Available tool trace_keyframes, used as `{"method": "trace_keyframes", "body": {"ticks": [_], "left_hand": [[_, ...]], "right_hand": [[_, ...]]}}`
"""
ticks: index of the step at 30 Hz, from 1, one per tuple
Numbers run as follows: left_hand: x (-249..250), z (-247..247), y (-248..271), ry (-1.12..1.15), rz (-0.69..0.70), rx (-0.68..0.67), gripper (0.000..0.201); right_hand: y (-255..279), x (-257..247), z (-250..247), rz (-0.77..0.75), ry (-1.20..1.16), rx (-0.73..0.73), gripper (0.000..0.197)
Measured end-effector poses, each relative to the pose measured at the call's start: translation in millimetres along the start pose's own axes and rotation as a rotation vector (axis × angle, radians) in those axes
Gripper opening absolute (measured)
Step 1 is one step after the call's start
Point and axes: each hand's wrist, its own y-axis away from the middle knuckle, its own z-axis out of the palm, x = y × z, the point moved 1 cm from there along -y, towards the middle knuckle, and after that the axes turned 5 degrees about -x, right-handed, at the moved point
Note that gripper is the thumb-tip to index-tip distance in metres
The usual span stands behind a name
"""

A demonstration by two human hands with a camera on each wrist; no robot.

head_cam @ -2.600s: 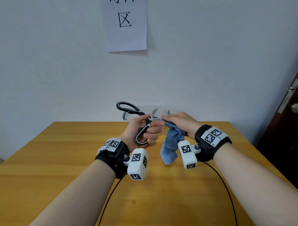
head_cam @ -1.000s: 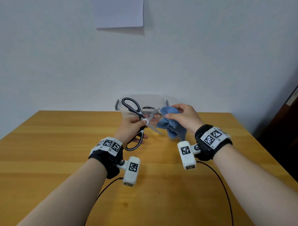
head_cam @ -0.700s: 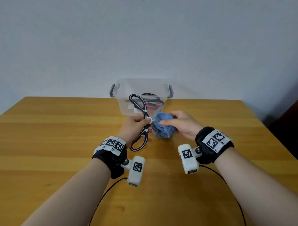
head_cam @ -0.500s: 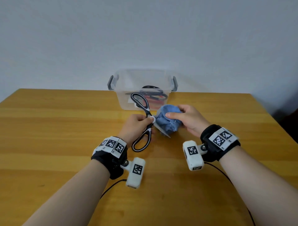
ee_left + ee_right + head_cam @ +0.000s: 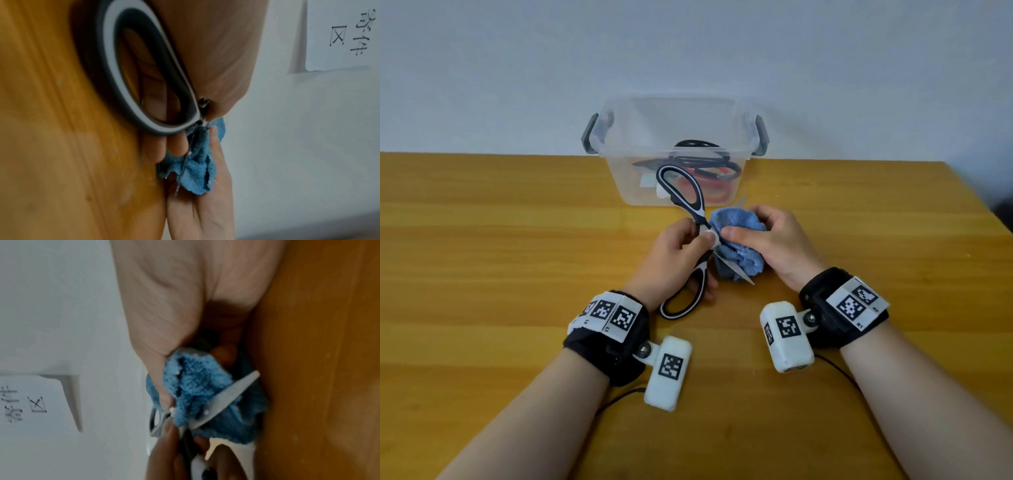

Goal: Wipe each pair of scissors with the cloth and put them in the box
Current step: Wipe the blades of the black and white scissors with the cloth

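My left hand [image 5: 681, 260] grips black-and-white scissors [image 5: 685, 202] near the pivot, blades spread apart. The lower handle loop [image 5: 144, 73] fills the left wrist view. My right hand [image 5: 767, 243] holds a bunched blue cloth [image 5: 739, 236] against the blades, thumb pressing it near the pivot. One steel blade [image 5: 224, 400] lies across the cloth [image 5: 197, 386] in the right wrist view; the other blade is mostly wrapped in it. Both hands hover just above the wooden table [image 5: 517, 274]. Behind them stands a clear plastic box [image 5: 674, 137] with other scissors [image 5: 698, 164] inside.
The box has grey clip handles [image 5: 590, 135] on both sides and sits against the white wall. A paper sign [image 5: 339, 35] hangs on the wall. Thin black cables [image 5: 839, 370] trail from both wrist units across the near table.
Both hands have lowered with scissors and cloth from chest height toward the table in front of the box. The cloth went from hanging loose to bunched around the blades.
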Motion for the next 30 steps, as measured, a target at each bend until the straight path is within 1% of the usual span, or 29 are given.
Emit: {"method": "trace_keyframes", "body": {"ticks": [4,7,14,17,19,21,23,25,28,30], "left_hand": [[-4,0,0,-0.061,0.034,0.01,0.027],[-5,0,0,-0.09,0.063,0.019,0.026],[-5,-1,-2,-0.116,0.083,-0.011,0.03],[-6,-3,-3,-0.088,0.059,0.002,0.033],[-9,-4,-5,-0.055,0.064,0.007,0.033],[-11,-4,-7,-0.018,0.066,-0.008,0.033],[-14,-5,-7,0.022,0.056,-0.028,0.03],[-13,-6,-7,0.015,0.067,-0.035,0.027],[-10,-6,-6,-0.026,0.1,-0.035,0.024],[-11,-5,-6,-0.032,0.094,-0.035,0.027]], "right_hand": [[-1,4,6,-0.035,0.075,0.039,0.039],[-3,7,8,-0.047,0.092,0.08,0.048],[-7,11,7,-0.058,-0.083,0.25,0.037],[-3,9,7,-0.08,-0.099,0.199,0.022],[1,7,9,-0.099,-0.045,0.129,0.017],[3,5,11,-0.107,0.024,0.096,0.014],[0,6,12,-0.093,0.073,0.111,0.027],[-4,6,14,-0.08,0.078,0.129,0.041],[-7,7,15,-0.077,0.068,0.164,0.043],[-6,7,15,-0.08,0.064,0.206,0.041]]}}
